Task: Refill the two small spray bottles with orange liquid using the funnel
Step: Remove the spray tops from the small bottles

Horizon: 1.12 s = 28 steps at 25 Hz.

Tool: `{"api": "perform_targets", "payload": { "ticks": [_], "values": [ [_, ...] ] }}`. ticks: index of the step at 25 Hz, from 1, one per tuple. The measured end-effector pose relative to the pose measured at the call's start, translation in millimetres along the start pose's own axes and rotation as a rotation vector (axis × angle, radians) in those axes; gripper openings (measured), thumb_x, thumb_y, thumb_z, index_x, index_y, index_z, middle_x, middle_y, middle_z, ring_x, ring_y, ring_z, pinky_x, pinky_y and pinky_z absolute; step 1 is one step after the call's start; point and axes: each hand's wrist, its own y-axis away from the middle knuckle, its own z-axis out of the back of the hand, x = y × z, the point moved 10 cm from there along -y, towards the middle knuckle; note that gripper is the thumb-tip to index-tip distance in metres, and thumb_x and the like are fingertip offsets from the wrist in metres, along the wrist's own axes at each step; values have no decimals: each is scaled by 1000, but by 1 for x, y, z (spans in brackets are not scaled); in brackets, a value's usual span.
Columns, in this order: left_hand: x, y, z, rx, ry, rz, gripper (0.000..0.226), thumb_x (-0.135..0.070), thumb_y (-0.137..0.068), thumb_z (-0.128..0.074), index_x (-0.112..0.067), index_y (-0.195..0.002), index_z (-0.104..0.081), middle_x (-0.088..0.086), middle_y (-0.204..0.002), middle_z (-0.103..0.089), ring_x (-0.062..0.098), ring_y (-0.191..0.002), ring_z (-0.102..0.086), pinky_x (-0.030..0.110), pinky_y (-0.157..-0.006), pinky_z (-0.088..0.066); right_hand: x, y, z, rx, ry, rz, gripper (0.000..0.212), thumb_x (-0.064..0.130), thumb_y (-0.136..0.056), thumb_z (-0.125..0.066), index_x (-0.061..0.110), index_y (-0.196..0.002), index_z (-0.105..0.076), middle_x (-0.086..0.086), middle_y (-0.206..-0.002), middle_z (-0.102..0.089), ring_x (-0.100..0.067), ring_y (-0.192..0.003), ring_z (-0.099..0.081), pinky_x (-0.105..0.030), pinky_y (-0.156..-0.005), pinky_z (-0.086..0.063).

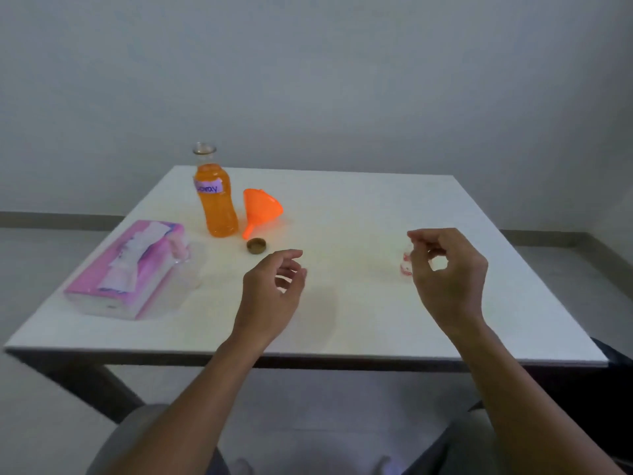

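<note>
A tall bottle of orange liquid [216, 200] with a handwritten label stands uncapped at the back left of the white table [359, 207]. Its brown cap [256, 246] lies in front of it. An orange funnel [261, 209] lies on its side just right of the bottle. A small clear spray bottle with red marks [406, 265] stands at the right, partly hidden behind the fingers of my right hand [448, 272]. That hand hovers with loosely curled fingers, and I see no grip on the bottle. My left hand [274, 286] hovers mid-table, fingers relaxed, holding nothing.
A pink tissue pack [130, 269] lies at the left of the table. A small clear item with a pinkish end [183, 257] lies against its right side, too faint to identify. The table's front edge [308, 358] is just above my lap.
</note>
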Motion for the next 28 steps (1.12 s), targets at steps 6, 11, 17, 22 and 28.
{"api": "perform_targets", "payload": {
  "ticks": [6, 11, 17, 22, 28],
  "values": [
    [31, 23, 136, -492, -191, 56, 31, -14, -83, -73, -18, -109, -55, -2, -97, -56, 13, -80, -56, 18, -66, -50, 75, 28, -110, 291, -146, 41, 23, -1, -86, -69, 18, -97, -77, 9, -94, -72, -6, -77, -65, -21, -69, -55],
    [78, 14, 155, -517, -183, 210, 63, -26, -79, -79, -22, -129, -42, -1, -128, -48, 14, -109, -55, 28, -86, -54, 121, 40, -208, 539, -252, -19, 19, 7, -90, -67, 18, -102, -75, 17, -95, -72, -3, -81, -66, -18, -76, -55],
    [115, -7, 142, -348, -194, 323, 57, -30, -86, -73, -16, -135, -51, 1, -129, -61, 18, -120, -57, 24, -93, -40, 164, 32, -291, 765, -355, -105, 32, 33, -87, -75, 21, -116, -71, 10, -96, -71, -1, -84, -66, -12, -74, -52],
    [109, -12, 140, -302, -146, 224, 33, -26, -84, -75, -17, -115, -66, -1, -108, -69, 12, -101, -63, 15, -80, -45, 170, 41, -317, 853, -377, -86, 23, 29, -77, -86, 12, -87, -74, 10, -98, -75, -5, -84, -70, -22, -76, -58],
    [81, -10, 126, -235, 24, 174, 47, -37, -75, -82, -22, -118, -68, -12, -100, -71, 4, -93, -66, 10, -80, -50, 150, 25, -269, 685, -464, -239, 18, 21, -78, -86, 10, -89, -78, 12, -98, -77, -5, -84, -73, -24, -81, -60]
  ]
}}
